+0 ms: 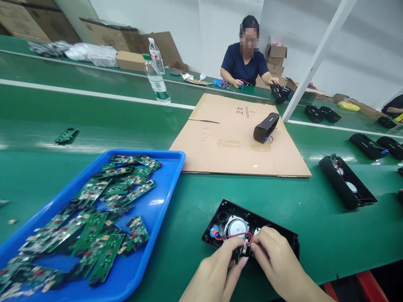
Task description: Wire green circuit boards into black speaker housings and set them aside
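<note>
Both hands, left [217,272] and right [277,262], fingers pinching a small connector over the black plastic speaker housing [226,216] on the green surface [189,201]

A blue tray [163,191] heaped with green circuit boards [103,218] sits near left on the green table [220,188]. Beyond it, a flat cardboard sheet [226,138] carries a dark speaker housing [266,127]. Two water bottles [156,75] stand far left, with cardboard boxes [103,35] behind. A lone circuit board [66,135] lies left. Black speaker shells [346,181] line the right side, and a seated person [247,63] works far across
</note>
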### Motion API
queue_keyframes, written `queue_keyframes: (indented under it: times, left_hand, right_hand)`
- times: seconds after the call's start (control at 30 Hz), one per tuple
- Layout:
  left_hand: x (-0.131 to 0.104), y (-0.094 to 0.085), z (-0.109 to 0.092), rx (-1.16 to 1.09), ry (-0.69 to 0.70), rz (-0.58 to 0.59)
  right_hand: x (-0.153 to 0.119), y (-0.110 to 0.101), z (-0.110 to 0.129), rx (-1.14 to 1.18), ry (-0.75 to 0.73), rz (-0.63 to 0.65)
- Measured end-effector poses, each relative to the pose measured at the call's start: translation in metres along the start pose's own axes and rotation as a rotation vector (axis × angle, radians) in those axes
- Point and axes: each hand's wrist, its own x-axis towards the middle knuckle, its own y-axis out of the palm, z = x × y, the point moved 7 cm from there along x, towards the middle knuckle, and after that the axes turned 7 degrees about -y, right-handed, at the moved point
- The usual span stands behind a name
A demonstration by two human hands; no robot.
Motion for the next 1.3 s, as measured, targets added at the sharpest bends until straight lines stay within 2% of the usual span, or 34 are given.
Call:
queue_keyframes:
  times: [0.1, 0.2, 0.33, 0.47, 0.67, 0.77, 0.87, 0.97, 1.13, 1.23, 1.3]
  left_hand:
    - [0.002, -0.001, -0.007, 0.006, 0.014, 0.019]
    - [0.003, 0.002, -0.009, -0.030, 0.000, -0.014]
    - [0.005, -0.001, -0.014, -0.098, -0.018, -0.062]
    - [0.012, -0.008, -0.017, -0.099, -0.009, -0.006]
    - [0.027, -0.016, -0.006, -0.095, -0.111, 0.118]
    - [0.030, -0.016, -0.009, -0.120, -0.083, 0.164]
    - [0.027, -0.016, -0.011, -0.118, -0.065, 0.165]
    - [0.023, -0.014, -0.008, -0.090, -0.088, 0.137]
    - [0.021, -0.011, -0.003, -0.143, -0.146, 0.113]
    - [0.017, -0.015, -0.007, -0.077, -0.125, 0.068]
    - [0.008, -0.017, -0.012, -0.018, -0.077, 0.037]
  right_hand:
    - [0.003, 0.000, -0.005, 0.057, 0.092, 0.042]
    - [0.006, 0.000, -0.007, 0.092, 0.115, 0.059]
    - [0.011, -0.004, -0.004, 0.058, 0.019, 0.032]
    - [0.016, -0.005, 0.000, -0.037, -0.119, 0.044]
    - [0.023, -0.005, -0.012, -0.053, -0.112, 0.139]
    - [0.027, -0.002, -0.014, -0.016, -0.120, 0.213]
    - [0.029, 0.001, -0.010, -0.040, -0.177, 0.273]
    - [0.029, 0.003, -0.006, -0.063, -0.196, 0.268]
    - [0.027, 0.007, -0.007, -0.038, -0.147, 0.248]
    - [0.025, 0.010, -0.011, 0.036, -0.082, 0.298]
    - [0.025, 0.012, -0.017, 0.182, 0.019, 0.362]
